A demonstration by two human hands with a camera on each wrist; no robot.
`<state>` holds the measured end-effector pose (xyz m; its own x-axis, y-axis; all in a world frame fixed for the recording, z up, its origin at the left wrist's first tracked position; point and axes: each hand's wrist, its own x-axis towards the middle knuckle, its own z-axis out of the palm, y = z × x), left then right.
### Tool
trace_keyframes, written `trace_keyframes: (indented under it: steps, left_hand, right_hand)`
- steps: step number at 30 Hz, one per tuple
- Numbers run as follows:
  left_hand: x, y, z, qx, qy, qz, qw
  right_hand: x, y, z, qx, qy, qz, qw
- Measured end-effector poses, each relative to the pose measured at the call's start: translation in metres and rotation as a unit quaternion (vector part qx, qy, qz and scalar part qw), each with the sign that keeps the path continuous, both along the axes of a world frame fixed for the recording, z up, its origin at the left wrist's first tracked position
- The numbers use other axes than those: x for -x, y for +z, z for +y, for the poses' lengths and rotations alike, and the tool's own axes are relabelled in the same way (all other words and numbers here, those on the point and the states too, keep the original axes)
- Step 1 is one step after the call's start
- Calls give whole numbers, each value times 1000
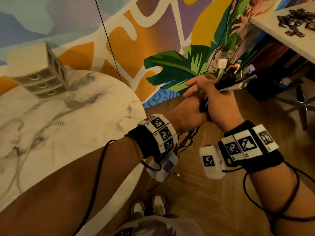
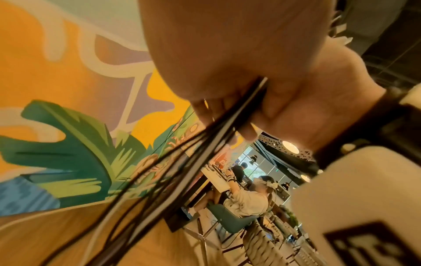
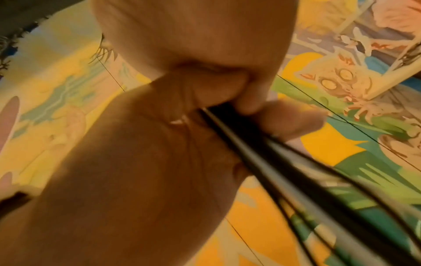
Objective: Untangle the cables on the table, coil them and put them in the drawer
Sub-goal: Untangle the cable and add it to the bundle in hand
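Cables (image 1: pixel 228 82) bundled, plug ends up-right, gripped by both hands (image 1: pixel 219 108)

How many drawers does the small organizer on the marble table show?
3, stacked one above the other in the drawer unit at the far left of the marble table: top, middle, bottom. All look closed.

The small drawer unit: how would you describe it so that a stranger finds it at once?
Look at the round marble table on the left. At its far edge, near the painted wall, stands the drawer unit, a pale box with three stacked drawers, all closed. Nothing else on the table stands upright.
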<state>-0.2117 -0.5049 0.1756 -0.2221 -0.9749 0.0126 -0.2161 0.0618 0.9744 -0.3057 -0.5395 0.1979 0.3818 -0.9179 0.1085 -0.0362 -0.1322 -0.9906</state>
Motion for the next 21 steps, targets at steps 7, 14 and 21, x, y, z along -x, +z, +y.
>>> trace_keyframes:
  steps: [7,14,21]
  left_hand:
    - [0,13,-3,-75,143,153,975]
    - [-13,42,1,31,111,-114,987]
    - [-44,102,-3,260,63,-450,852]
  right_hand:
    - [14,-31,2,-117,180,-13,976]
    - [-8,-107,21,-94,124,160,975]
    - [44,-211,15,-248,13,382,890]
